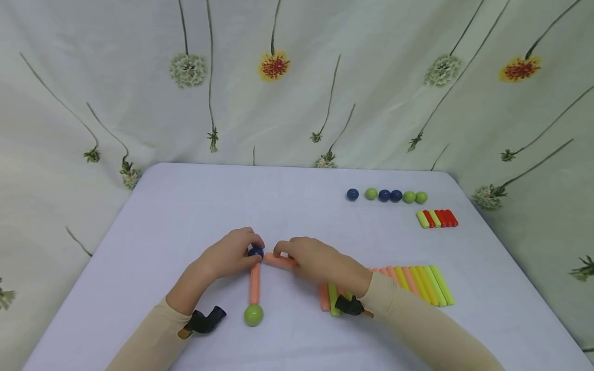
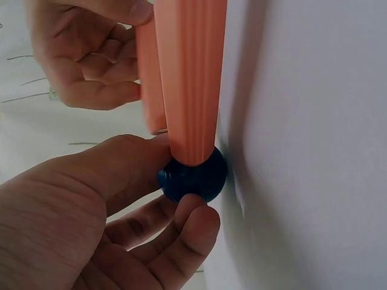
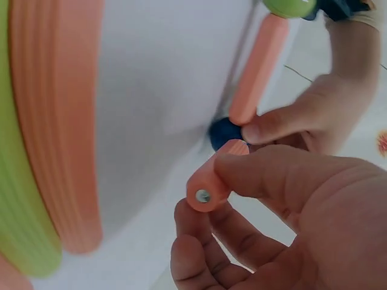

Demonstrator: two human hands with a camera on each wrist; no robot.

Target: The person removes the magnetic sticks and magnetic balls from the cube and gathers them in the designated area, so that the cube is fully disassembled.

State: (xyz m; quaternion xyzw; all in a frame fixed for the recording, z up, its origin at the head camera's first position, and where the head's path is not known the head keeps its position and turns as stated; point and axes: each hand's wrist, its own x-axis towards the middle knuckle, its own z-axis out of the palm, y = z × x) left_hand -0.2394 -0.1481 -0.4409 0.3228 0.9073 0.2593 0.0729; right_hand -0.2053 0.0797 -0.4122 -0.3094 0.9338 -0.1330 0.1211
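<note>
My left hand [image 1: 227,255] pinches a dark blue ball [image 1: 256,252] between thumb and fingers, low over the white tabletop. From that ball an orange ridged rod [image 1: 254,286] runs toward the near edge, and a green ball [image 1: 253,315] sits at its other end. My right hand [image 1: 320,260] grips a second orange rod [image 3: 208,178] by thumb and fingers; a silvery metal disc shows in its near end. The far end of this rod is right beside the blue ball. Whether the two touch cannot be told.
To the right lies a row of longer orange, yellow and green rods [image 1: 422,286], partly behind my right forearm. Farther back are several short red and yellow-green rods [image 1: 441,218] and a line of blue and green balls [image 1: 384,195]. A flowered cloth [image 1: 297,113] hangs behind the table.
</note>
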